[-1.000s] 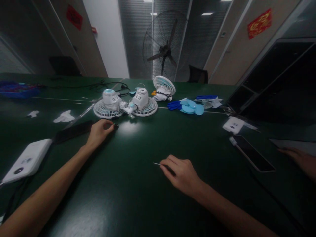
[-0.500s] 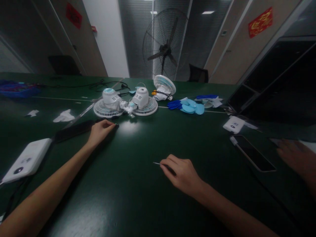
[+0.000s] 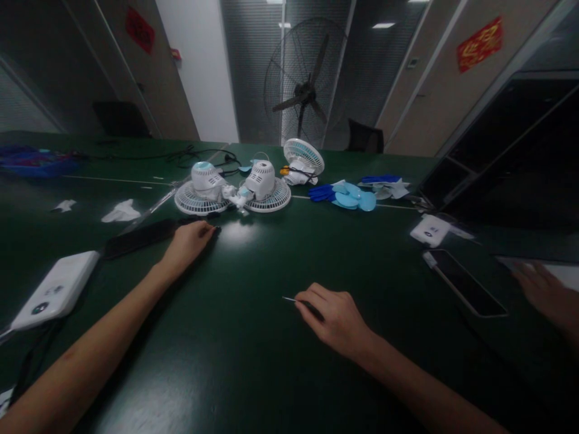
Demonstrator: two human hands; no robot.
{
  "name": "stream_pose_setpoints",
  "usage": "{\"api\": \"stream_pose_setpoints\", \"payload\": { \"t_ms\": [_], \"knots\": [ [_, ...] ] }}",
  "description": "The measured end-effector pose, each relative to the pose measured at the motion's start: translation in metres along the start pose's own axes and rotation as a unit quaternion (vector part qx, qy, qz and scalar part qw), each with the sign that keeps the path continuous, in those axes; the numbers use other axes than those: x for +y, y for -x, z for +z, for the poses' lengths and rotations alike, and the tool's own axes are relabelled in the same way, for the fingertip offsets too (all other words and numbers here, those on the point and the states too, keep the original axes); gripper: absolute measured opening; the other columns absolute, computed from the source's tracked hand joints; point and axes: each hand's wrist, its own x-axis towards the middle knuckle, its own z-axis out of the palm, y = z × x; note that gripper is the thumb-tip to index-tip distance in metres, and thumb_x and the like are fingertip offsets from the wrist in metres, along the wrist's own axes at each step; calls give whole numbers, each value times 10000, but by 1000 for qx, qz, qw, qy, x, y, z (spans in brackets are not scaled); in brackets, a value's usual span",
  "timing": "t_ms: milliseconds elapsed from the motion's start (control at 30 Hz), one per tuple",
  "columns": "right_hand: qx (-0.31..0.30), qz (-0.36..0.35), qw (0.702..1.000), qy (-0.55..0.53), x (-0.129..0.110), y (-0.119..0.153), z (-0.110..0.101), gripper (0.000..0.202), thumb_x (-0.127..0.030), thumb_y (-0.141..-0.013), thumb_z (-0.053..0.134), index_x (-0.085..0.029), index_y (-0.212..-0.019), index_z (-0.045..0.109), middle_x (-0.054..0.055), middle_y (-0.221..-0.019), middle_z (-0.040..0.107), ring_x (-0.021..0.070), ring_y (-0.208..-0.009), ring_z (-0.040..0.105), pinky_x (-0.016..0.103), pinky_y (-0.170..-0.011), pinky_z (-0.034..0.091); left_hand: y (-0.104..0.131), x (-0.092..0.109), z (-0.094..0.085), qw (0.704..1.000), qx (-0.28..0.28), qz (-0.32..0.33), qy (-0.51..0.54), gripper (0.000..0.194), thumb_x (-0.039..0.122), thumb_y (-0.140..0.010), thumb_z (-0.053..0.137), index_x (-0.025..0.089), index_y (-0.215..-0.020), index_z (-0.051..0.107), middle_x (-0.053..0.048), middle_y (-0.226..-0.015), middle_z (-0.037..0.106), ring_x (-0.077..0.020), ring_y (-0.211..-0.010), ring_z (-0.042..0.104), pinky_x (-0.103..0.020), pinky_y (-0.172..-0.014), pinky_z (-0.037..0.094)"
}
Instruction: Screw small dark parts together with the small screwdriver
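Observation:
My left hand [image 3: 189, 244] rests low over the dark green table, its thumb and fingers pinched together. Something small and dark shows at the fingertips, too small to name. Just beyond it two white fan heads [image 3: 207, 184] [image 3: 261, 181] lie grille down, joined by white parts between them. My right hand [image 3: 332, 313] is closed near the middle of the table. From its fingertips a thin metal rod [image 3: 289, 299] sticks out to the left; the rest of it is hidden in the hand.
A third fan [image 3: 302, 161] stands tilted behind. Light blue fan blades [image 3: 354, 196] and a blue glove [image 3: 322, 193] lie right of it. White power banks [image 3: 56, 288] [image 3: 429, 230] and a phone [image 3: 465, 283] flank me. At far right is another person's hand [image 3: 545, 295].
The whole view has shifted slightly. My left fingers have drawn in a little by the small dark thing; my right hand stays put. The other person's hand has moved, showing more white sheet.

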Motion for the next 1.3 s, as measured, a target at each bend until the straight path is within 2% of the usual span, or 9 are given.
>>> {"api": "stream_pose_setpoints", "payload": {
  "t_ms": [167, 333, 500, 667, 833, 967, 1100, 1200, 1300],
  "knots": [
    [2, -2, 1000, -9, 0, 0, 0, 207, -225, -1087, 538, -177, -1165, 724, 47, -1011, 721, 137, -757, 660, 244, -639, 521, -1, 10, 3, 986, -25, 62, -150, 363, 425, -1036, 480, 183, -1039, 750, -184, -1079, 749, -354, -1037, 694, -418, -893, 533],
    [2, -4, 1000, -13, 0, 0, 0, 198, -223, -1084, 547, -175, -1164, 722, 47, -1013, 717, 138, -762, 656, 245, -644, 517, -2, 12, 11, 979, -19, 70, -190, 456, 433, -1072, 393, 150, -1059, 751, -217, -1061, 747, -387, -1038, 693, -447, -868, 529],
    [-3, -1, 1000, -16, -1, 0, -1, 173, -200, -1068, 574, -174, -1147, 726, 34, -1001, 711, 133, -748, 649, 243, -631, 510, -4, -4, 9, 999, 36, -12, -7, 419, 548, -1007, 539, 195, -1021, 764, -137, -1077, 789, -311, -950, 732, -381, -839, 531],
    [-7, 1, 1000, -11, 0, -1, 0, 167, -195, -1058, 591, -182, -1161, 722, 28, -1014, 710, 136, -763, 655, 253, -638, 505, -9, -14, 6, 977, 13, -135, 165, 497, 627, -801, 756, 188, -1033, 778, -110, -1056, 814, -304, -952, 754, -354, -789, 557],
    [-8, 2, 1000, -11, 2, 0, 2, 174, -196, -1060, 589, -195, -1179, 716, 29, -1027, 713, 144, -775, 660, 268, -659, 503, -12, -5, 7, 979, -40, -115, 163, 474, 603, -837, 720, 218, -1105, 796, -113, -1152, 800, -323, -1066, 732, -433, -943, 550],
    [-10, 4, 1000, -18, 2, 0, 1, 180, -205, -1068, 577, -190, -1183, 715, 39, -1028, 711, 147, -775, 660, 264, -646, 499, -1, 24, 12, 979, -116, 10, 165, 383, 542, -929, 663, 227, -1110, 783, -89, -1115, 777, -278, -987, 716, -394, -876, 549],
    [-4, 11, 1000, -1, 2, 0, 1, 177, -224, -1071, 570, -204, -1172, 714, 37, -1027, 713, 149, -766, 663, 270, -644, 481, 22, 76, 22, 955, -193, 147, 172, 265, 413, -979, 652, 219, -1132, 748, -57, -1032, 729, -203, -855, 666, -320, -766, 517],
    [2, 14, 1000, 11, 2, 0, 2, 163, -254, -1066, 582, -222, -1152, 717, 33, -1026, 717, 152, -773, 668, 275, -652, 469, 44, 116, 30, 921, -240, 229, 204, 180, 297, -981, 655, 215, -1125, 725, -58, -1077, 711, -201, -939, 657, -320, -828, 512],
    [0, 12, 1000, 12, 1, 1, 2, 142, -262, -1047, 607, -225, -1127, 719, 30, -1021, 718, 150, -773, 672, 273, -650, 462, 60, 140, 35, 896, -269, 279, 216, 148, 226, -962, 677, 211, -1106, 707, -50, -1064, 697, -204, -979, 641, -334, -887, 495]
  ]
}}
